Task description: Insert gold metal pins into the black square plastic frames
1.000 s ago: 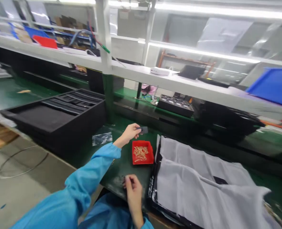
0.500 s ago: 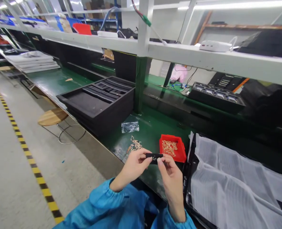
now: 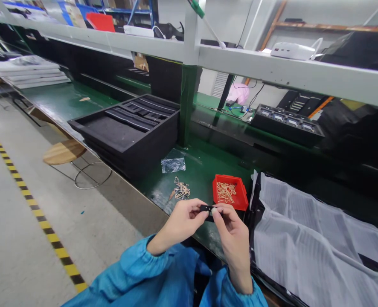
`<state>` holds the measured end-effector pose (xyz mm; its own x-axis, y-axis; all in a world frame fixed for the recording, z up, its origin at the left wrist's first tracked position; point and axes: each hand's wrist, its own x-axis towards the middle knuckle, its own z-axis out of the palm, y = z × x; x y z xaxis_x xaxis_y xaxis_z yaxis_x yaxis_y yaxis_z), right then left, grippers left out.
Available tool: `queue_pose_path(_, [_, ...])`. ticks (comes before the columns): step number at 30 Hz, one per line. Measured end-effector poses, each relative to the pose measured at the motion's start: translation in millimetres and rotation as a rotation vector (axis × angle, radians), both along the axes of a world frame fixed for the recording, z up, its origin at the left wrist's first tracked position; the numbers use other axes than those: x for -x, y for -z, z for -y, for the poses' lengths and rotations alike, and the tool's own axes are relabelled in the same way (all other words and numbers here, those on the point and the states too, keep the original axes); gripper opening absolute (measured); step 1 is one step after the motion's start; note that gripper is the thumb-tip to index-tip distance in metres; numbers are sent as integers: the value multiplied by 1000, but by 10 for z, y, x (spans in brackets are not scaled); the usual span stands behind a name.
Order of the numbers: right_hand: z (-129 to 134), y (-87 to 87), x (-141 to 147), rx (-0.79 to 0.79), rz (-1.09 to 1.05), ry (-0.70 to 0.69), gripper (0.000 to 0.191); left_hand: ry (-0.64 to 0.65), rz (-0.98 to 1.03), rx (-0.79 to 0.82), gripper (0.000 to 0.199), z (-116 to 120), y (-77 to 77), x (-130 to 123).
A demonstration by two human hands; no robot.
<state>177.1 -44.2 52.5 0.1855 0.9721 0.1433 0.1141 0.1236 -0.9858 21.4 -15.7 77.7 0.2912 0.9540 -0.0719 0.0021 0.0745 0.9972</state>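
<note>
Both hands meet over the front edge of the green table, around a small black part. My left hand pinches its left end between thumb and fingers. My right hand grips the right end, its thumb pressed on the part's face. Fingers cover much of the part. Just beyond my left hand lies a loose pile of small gold-coloured and dark pieces. A red tray behind my right hand holds several thin gold-coloured pieces.
Stacked black foam trays stand at the left, with a clear plastic bag beside them. White sheeting covers a black container at the right. A green post rises behind. A wooden stool stands left of the table.
The black part has tilted in my fingers, and my right fingers have shifted slightly on it. The camera view has moved a little, so the surroundings sit slightly higher and further left.
</note>
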Motion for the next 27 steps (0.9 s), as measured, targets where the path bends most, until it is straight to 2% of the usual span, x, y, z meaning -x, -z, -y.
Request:
queue_pose_path(11, [86,-135,98,-77,109,56,17,39,-2,-22,20,94,-147,70])
queue_pose_path(17, [176,-311,215,-214,278,144,15,-169,-121,-200,30,195,-114,-12])
queue_pose_path(22, [271,-302,310,-304,472,285,8,-269,-196,-380,24,270,-40,-73])
queue_pose_path(24, [301,-288,303,-261,452,344,17,-323,-228,-426,21,270,-23,-58])
queue_pose_path(27, [321,-269,254,-149,249,401,39,-426,-227,-422,21,246,-23,-17])
